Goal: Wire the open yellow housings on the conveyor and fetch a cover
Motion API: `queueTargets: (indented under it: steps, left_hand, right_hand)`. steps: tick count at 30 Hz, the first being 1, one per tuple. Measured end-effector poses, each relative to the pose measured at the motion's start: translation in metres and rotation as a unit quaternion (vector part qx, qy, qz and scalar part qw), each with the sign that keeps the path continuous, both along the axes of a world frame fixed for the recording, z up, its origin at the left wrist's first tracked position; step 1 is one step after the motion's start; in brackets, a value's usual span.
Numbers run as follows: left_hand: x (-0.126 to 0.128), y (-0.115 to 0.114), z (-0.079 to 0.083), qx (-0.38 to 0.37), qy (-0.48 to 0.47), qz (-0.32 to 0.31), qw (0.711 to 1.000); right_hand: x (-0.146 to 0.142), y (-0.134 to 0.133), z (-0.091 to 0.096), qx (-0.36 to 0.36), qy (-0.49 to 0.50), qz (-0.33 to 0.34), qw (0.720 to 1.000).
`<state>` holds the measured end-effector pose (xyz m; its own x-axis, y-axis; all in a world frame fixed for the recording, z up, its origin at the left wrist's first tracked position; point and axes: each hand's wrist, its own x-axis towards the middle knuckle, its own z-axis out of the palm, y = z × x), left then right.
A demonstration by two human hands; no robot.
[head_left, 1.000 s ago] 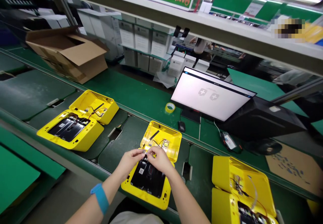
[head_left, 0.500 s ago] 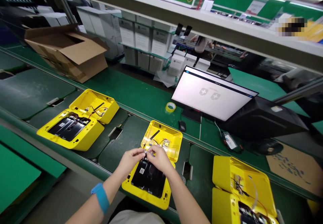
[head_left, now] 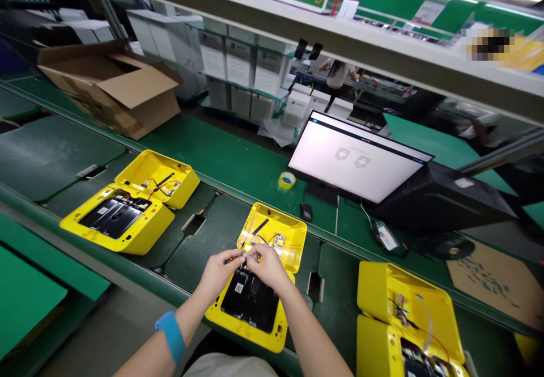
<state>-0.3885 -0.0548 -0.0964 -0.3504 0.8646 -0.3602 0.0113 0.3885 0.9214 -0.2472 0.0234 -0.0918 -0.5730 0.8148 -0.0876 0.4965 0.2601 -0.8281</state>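
In the head view, an opened yellow plastic case [head_left: 244,331] lies in front of me, its lid [head_left: 272,222] folded back. A black inner panel [head_left: 250,300] with a small white label fills the base, and thin wires run across the lid. Over the hinge side, my left hand [head_left: 224,267] and my right hand [head_left: 264,263] meet fingertip to fingertip. Both are closed in a pinch above the black panel's top edge. Whatever small part sits between the fingers is hidden. A blue band circles my left wrist.
Similar opened yellow cases stand at left [head_left: 123,212] and right [head_left: 408,320] on the dark green conveyor plates. Behind are a monitor [head_left: 357,156], a mouse [head_left: 306,211], a tape roll [head_left: 287,180], an open cardboard box [head_left: 114,93] and cardboard with small dark pieces [head_left: 493,280]. A shelf crosses overhead.
Hardly anything differs. Both hands keep their pinch at the same spot on the case, and the view has shifted very slightly.
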Motion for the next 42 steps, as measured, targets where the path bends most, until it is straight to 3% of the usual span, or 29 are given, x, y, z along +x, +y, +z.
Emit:
queueTargets:
  steps: [9,16,27,35,42]
  left_hand:
    - [0.002,-0.002,-0.007,0.010,0.012,0.026,1.000]
    - [-0.003,-0.003,-0.002,0.006,0.022,0.006,1.000]
    - [-0.005,-0.007,0.005,-0.002,0.024,-0.010,1.000]
    - [0.000,-0.011,-0.002,0.062,0.113,-0.027,0.991]
    - [0.002,-0.013,-0.003,0.089,0.178,-0.032,0.979]
  right_hand:
    - [-0.002,-0.001,-0.001,0.009,0.003,-0.011,1.000]
    - [-0.003,-0.003,-0.001,0.020,0.007,0.002,1.000]
    - [-0.004,-0.006,-0.004,-0.038,0.013,-0.004,0.999]
    - [-0.004,-0.008,-0.007,-0.059,0.021,-0.018,0.998]
    - [-0.008,-0.010,0.000,-0.098,0.032,-0.030,0.994]
